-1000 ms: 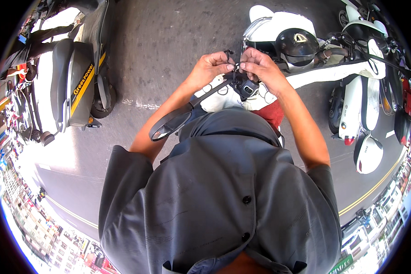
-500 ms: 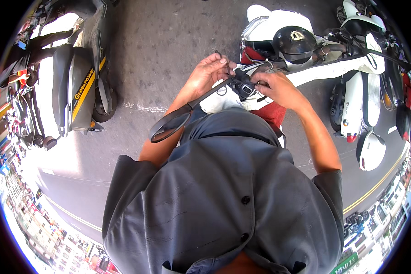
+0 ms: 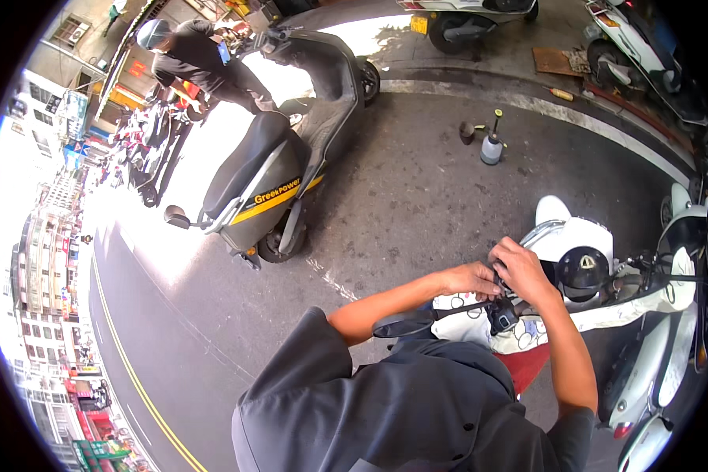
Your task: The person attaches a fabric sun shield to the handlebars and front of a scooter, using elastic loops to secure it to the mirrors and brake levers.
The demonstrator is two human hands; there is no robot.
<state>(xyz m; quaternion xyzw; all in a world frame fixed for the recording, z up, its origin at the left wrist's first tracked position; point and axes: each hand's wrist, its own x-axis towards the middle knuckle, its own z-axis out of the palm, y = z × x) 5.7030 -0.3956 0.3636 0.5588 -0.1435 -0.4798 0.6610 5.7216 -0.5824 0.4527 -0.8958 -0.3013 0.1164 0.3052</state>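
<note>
Both hands at work on a scooter mirror beside the white scooter, on a street lined with parked machines. Left hand closed around the mirror stem near its clamp end, fingers together and wrapped on the rod; right hand curled over the black clamp at the handlebar, fingers bent around it, though exact contact hidden under the knuckles. Mirror head dark, oval, hanging out to the left of the white scooter, over the grey shirt. Long axis of mirror and stem running nearly level, left to right, head pointing away from the white scooter, threaded end toward it. Likely light and rigid: thin metal rod, plastic shell, breakable glass face. Best held by the stem, close to the clamp, not by the head. Grey and yellow scooter well apart, up-left of the white scooter; spray bottle on the asphalt beyond.
</note>
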